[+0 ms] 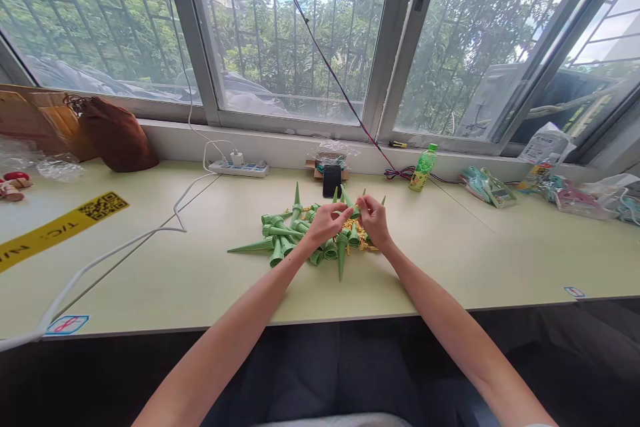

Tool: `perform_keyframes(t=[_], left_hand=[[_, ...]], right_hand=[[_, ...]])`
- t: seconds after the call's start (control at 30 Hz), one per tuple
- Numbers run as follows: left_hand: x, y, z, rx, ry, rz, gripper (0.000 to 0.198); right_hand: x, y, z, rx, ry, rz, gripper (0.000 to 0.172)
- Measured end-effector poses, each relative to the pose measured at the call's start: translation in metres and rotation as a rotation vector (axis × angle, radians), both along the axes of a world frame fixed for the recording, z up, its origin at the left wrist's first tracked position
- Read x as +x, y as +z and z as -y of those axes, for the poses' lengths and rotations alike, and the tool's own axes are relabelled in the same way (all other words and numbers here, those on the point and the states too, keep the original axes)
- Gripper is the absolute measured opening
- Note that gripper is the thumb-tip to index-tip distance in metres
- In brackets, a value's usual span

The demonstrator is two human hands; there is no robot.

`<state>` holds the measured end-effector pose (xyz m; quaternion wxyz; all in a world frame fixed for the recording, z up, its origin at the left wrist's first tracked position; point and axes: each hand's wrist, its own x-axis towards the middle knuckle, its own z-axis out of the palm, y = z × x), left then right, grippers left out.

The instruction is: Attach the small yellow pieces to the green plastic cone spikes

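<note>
My left grip [329, 223] holds a green cone [349, 200]; my right grip [373, 217] curls close against its wide end. Beneath lie more green cones [285, 230] and small yellow pieces [369, 247] on the desk [450, 260], with a phone [332, 180] behind and a bottle [423, 170] far right.

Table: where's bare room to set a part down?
Right: table between right forearm, bottle, bagged items and front edge. Left: between white cable, green cones and front edge. Crowded: cones and yellow pieces around left hand and right hand; phone behind.
</note>
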<state>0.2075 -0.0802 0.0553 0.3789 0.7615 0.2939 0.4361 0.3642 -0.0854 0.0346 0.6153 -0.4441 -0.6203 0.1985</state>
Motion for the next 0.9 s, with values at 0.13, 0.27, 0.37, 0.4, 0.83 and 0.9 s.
perform_keyframes(t=[0.13, 0.27, 0.37, 0.4, 0.83, 0.9], left_hand=[[0.0003, -0.0015, -0.0012, 0.051, 0.025, -0.017, 0.045], [0.0009, -0.0040, -0.0026, 0.113, 0.046, -0.046, 0.041], [0.0011, -0.0049, -0.0025, 0.152, 0.077, -0.061, 0.038], [0.0011, -0.0049, -0.0024, 0.169, 0.089, -0.067, 0.037], [0.0003, -0.0090, -0.0070, 0.291, 0.133, -0.116, 0.033], [0.0002, -0.0088, -0.0072, 0.297, 0.135, -0.123, 0.033]], right_hand=[[-0.0005, 0.0013, 0.0013, 0.006, 0.000, 0.000, 0.038], [-0.0007, 0.0025, 0.0024, 0.015, -0.009, 0.018, 0.038], [-0.0007, 0.0030, 0.0027, 0.014, -0.015, 0.026, 0.038], [-0.0007, 0.0032, 0.0028, 0.014, -0.017, 0.028, 0.038], [-0.0001, 0.0023, 0.0015, -0.016, -0.027, 0.042, 0.040], [-0.0001, 0.0025, 0.0014, -0.025, -0.026, 0.047, 0.041]])
